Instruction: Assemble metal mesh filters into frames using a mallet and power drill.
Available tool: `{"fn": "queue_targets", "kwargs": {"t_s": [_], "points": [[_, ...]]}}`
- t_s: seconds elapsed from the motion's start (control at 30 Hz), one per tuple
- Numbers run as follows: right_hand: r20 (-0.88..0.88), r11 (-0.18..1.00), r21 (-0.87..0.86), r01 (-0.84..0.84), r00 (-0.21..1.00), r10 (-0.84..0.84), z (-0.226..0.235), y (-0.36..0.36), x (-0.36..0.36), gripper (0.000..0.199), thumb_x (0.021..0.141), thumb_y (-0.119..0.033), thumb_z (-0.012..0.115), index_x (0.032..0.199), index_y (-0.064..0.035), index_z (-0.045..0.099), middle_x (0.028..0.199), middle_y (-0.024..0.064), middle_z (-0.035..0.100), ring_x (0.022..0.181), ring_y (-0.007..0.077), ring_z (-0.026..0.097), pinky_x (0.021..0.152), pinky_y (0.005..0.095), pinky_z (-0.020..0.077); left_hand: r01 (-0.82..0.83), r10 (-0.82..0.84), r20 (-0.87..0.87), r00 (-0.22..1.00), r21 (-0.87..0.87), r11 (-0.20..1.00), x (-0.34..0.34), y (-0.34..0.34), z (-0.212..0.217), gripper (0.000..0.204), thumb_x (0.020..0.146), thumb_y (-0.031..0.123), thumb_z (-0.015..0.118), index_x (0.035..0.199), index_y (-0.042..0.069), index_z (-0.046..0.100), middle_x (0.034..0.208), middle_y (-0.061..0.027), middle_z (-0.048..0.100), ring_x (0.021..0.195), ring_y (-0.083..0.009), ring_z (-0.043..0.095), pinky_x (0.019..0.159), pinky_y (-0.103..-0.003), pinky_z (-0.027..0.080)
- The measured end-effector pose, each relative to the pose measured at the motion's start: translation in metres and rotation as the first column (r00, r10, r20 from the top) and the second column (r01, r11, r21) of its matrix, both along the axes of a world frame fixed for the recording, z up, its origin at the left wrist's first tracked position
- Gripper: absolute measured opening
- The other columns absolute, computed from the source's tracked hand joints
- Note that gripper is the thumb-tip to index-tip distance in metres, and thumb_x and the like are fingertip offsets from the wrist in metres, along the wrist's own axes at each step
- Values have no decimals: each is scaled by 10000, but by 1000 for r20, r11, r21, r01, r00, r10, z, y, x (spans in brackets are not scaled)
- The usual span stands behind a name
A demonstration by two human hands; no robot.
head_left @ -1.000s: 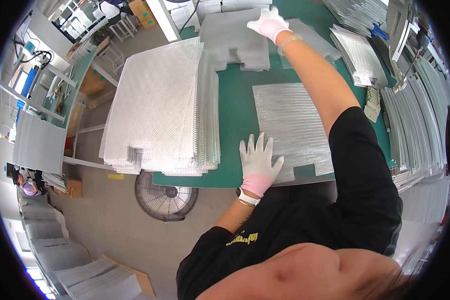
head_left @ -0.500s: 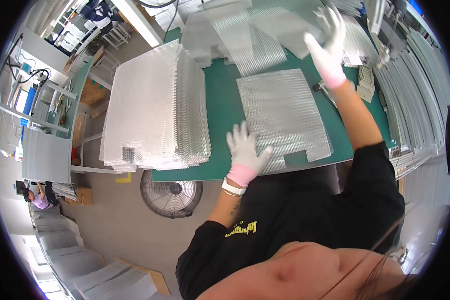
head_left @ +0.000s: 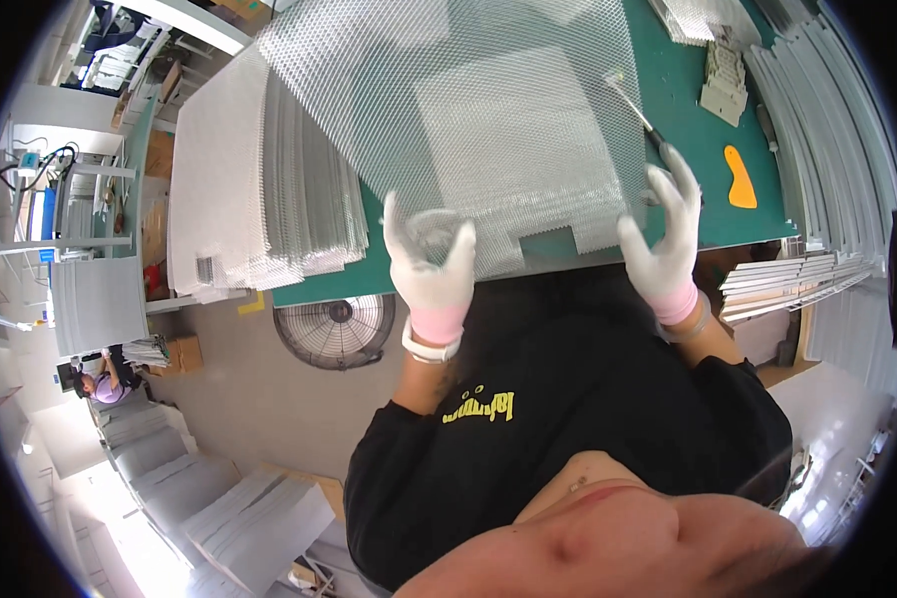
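My left hand [head_left: 429,261], in a white glove with a pink cuff, is at the near left corner of a large see-through silvery mesh sheet [head_left: 359,120]. Its thumb and fingers are spread apart. At the near right side of the same sheet is my right hand [head_left: 665,239], gloved alike, thumb away from the fingers. I cannot see either hand pinching the mesh. Through the mesh shows a smaller silvery sheet [head_left: 513,110] with a notch in its near edge, lying on the green table. A thin tool with a black handle [head_left: 652,134] lies partly by the mesh's right edge.
A tall stack of whitish mesh sheets [head_left: 219,179] stands on the left. On the table's right lie an orange scraper [head_left: 739,179] and a beige part [head_left: 725,88]. Long panels [head_left: 832,149] line the right side. A floor fan [head_left: 337,331] stands below; another person [head_left: 110,387] is far left.
The large mesh sheet now lies over the notched sheet. My right hand has come back from the far right to the near side; my left has shifted slightly left and nearer.
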State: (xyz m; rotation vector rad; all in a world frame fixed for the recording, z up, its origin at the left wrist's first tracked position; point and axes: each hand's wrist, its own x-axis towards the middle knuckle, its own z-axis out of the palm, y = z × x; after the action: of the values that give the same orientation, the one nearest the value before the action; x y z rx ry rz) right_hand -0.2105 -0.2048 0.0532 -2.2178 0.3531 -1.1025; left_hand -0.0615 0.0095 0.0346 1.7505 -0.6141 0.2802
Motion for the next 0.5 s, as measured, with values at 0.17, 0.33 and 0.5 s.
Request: {"fn": "queue_targets", "kwargs": {"t_s": [0.17,0.33,0.5], "points": [[-107,984,175,34,994,-15,-3,-14,-8,534,770,14,673,1295,-39,588,1422,176,508,1075,210,600,765,279,511,43,12,-284,959,188,981,7,-13,10,951,748,115,825,1497,-87,275,1076,-167,673,669,-84,577,644,-254,518],[-161,959,282,21,987,26,-23,-19,-1,481,783,-6,671,1259,-48,621,1392,144,558,1031,202,625,742,261,501,13,61,-159,985,426,905,14,-13,-18,914,761,181,806,1481,-111,324,606,7,494,526,-42,438,539,-195,435],[-263,954,297,34,964,48,-41,-23,7,465,801,-29,667,1262,-64,614,1396,180,544,1122,301,611,841,323,517,-13,138,-148,979,634,773,14,-18,-22,937,771,251,820,1480,-107,324,699,-74,603,560,-126,547,599,-260,504]]}}
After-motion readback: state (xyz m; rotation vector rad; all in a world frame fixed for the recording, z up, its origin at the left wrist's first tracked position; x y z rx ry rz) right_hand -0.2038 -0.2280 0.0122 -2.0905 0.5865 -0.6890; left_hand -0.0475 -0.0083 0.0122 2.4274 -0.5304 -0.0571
